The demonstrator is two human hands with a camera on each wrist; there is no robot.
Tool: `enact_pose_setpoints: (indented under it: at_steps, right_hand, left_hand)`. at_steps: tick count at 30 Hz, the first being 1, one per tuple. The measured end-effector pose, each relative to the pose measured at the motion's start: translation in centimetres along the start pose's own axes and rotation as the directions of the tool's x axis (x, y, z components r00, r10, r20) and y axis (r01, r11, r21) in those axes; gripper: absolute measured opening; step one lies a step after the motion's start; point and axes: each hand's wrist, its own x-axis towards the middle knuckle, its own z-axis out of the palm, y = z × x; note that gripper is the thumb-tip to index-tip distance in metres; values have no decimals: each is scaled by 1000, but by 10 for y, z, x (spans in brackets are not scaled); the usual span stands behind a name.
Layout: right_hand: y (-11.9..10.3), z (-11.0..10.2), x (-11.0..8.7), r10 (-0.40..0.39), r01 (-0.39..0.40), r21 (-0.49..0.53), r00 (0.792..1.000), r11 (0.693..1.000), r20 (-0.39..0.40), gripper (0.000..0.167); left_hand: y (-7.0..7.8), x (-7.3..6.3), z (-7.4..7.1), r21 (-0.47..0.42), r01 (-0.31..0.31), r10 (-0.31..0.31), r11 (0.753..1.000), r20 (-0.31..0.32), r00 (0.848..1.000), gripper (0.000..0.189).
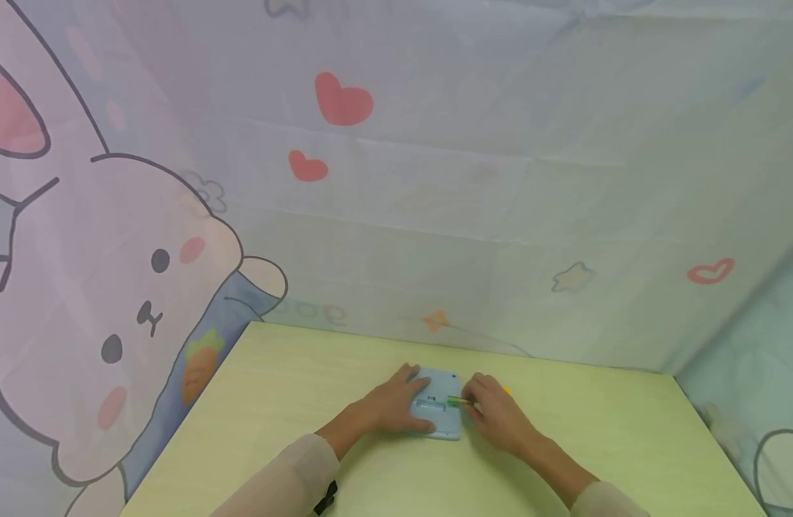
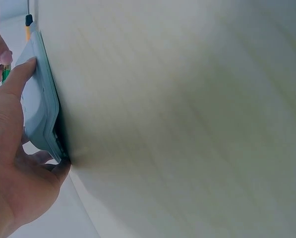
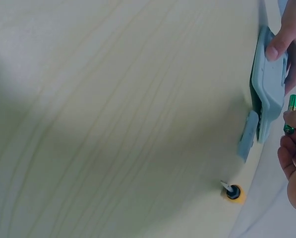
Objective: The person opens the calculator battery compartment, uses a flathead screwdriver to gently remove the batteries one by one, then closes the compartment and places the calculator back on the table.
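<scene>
A light blue flat device [image 1: 443, 424] lies on the table with its back up, a recessed battery compartment in the middle of it. My left hand [image 1: 396, 403] grips it by the left side; in the left wrist view the hand's fingers bend round the casing's edge. A green AA-type battery [image 3: 293, 102] is pinched between the thumb and fingers of my right hand [image 1: 497, 415], held over the right part of the device by the compartment. Beside the casing a small light blue cover piece [image 3: 248, 136] shows in the right wrist view.
A screwdriver with a yellow and black handle [image 3: 234, 193] is on the table near my right hand, its metal tip showing. The pale wooden table [image 1: 293, 388] ends at a printed cloth backdrop [image 1: 435, 215] with a rabbit and hearts.
</scene>
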Motion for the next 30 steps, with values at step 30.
enact_pose_setpoints:
  at_steps: [30]
  right_hand:
    - [18,-1,-10,-4,0,-51,997,999,-78,22]
  left_hand:
    - [0,1,2,-8,17,-17,1000,4,1000,96]
